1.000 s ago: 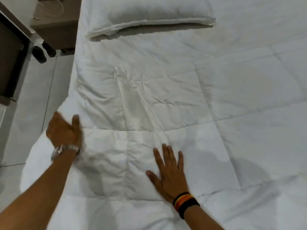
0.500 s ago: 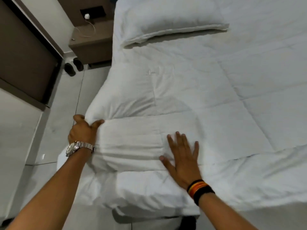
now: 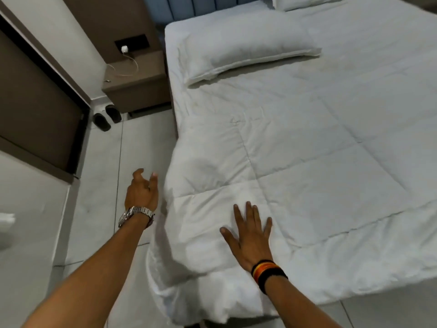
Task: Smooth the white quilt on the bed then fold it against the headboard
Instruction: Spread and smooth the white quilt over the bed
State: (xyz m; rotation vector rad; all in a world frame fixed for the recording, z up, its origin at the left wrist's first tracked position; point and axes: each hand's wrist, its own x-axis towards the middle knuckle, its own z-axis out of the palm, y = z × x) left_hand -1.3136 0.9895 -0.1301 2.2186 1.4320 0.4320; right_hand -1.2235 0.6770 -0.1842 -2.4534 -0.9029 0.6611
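Observation:
The white quilt [image 3: 307, 162] covers the bed, its near left corner hanging off the mattress toward the floor. My right hand [image 3: 250, 235] lies flat on the quilt near that corner, fingers spread, a striped band on the wrist. My left hand [image 3: 142, 190], with a metal watch, hovers beside the bed's left edge above the floor tiles, fingers loosely curled and holding nothing. A blue padded headboard [image 3: 201, 5] shows at the top, with a white pillow [image 3: 246, 50] lying in front of it.
A brown nightstand [image 3: 137, 86] with a white charger cable stands left of the bed. A pair of dark slippers [image 3: 106, 117] sits on the tiled floor by it. A dark brown wall panel [image 3: 35, 102] runs along the left.
My left hand has let go of the quilt's left edge and moved off to the side. The view has pulled back and tilted up, so the headboard now shows. My right hand stays flat on the quilt.

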